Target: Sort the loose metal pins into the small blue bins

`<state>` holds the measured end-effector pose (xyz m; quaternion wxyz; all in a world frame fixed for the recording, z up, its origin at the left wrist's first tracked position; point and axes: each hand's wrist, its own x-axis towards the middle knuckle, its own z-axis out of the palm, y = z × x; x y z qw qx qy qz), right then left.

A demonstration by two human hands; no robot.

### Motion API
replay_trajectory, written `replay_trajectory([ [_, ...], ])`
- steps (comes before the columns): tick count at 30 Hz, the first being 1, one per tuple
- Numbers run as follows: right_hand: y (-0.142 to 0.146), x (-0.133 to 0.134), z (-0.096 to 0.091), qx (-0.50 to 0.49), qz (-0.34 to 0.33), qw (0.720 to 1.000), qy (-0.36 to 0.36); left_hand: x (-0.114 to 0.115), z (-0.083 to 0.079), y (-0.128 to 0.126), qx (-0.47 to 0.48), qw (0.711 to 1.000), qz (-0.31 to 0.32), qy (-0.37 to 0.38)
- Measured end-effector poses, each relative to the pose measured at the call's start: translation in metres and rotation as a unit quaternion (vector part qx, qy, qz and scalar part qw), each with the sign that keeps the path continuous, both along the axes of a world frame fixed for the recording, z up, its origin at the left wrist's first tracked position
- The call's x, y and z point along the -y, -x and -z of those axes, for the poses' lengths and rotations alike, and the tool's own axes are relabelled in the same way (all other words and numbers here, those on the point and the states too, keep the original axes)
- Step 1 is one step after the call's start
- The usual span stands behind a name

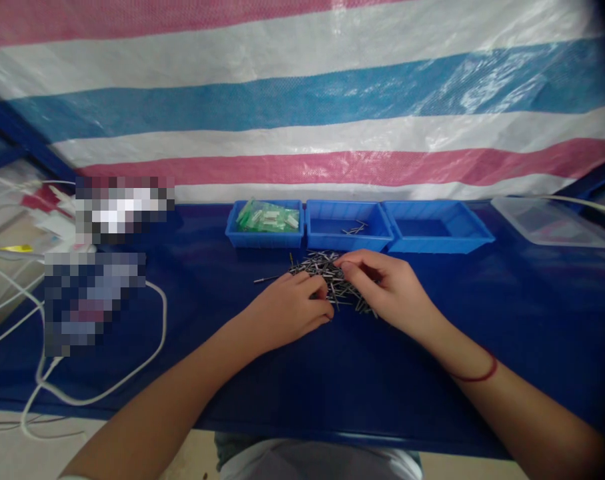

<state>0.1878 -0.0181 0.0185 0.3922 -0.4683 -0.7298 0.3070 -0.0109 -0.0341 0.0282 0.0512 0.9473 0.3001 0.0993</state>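
Observation:
A loose pile of thin metal pins [316,265] lies on the blue table [332,373] in front of three blue trays. My left hand [289,310] rests at the pile's near left edge, fingers curled in on the pins. My right hand [387,287] sits on the pile's right side, thumb and fingers pinched together over the pins. What either hand holds is too small to make out. One stray pin [266,279] lies apart to the left.
Left blue tray [242,235] holds green-and-white packets, middle tray [322,241] a few pins, right tray [477,235] looks bare. A clear plastic lid [582,237] lies far right. White cables [152,333] loop at the left. A striped tarp [302,100] hangs behind.

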Motion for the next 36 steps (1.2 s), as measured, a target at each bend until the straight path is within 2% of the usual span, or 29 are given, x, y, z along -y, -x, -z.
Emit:
replay_trajectory([
  [5,0.001,0.002,-0.001,0.024,-0.02,0.999,-0.013,0.004,0.006,-0.008,0.009,0.999,-0.028,-0.032],
  [11,0.004,0.008,-0.01,0.018,-0.053,0.998,-0.018,0.0,-0.003,-0.006,0.127,0.986,-0.103,-0.041],
  [14,0.005,0.009,-0.01,0.027,-0.067,0.997,-0.007,-0.003,-0.008,-0.002,0.17,0.978,-0.12,-0.002],
  [18,0.008,0.009,-0.005,0.002,-0.086,0.995,0.043,-0.005,-0.009,-0.001,0.244,0.959,-0.127,0.072],
  [25,0.013,0.009,-0.004,-0.081,-0.131,0.975,0.16,-0.004,0.001,-0.007,0.39,0.879,-0.192,0.197],
  [30,0.015,0.008,-0.006,-0.106,-0.118,0.965,0.209,-0.005,0.005,-0.01,0.436,0.818,-0.221,0.303],
  [33,0.016,0.009,-0.006,-0.124,-0.113,0.963,0.211,-0.004,0.003,-0.011,0.433,0.814,-0.221,0.317],
  [36,0.017,0.011,-0.006,-0.159,-0.114,0.954,0.228,-0.001,0.001,-0.011,0.427,0.828,-0.221,0.291],
])
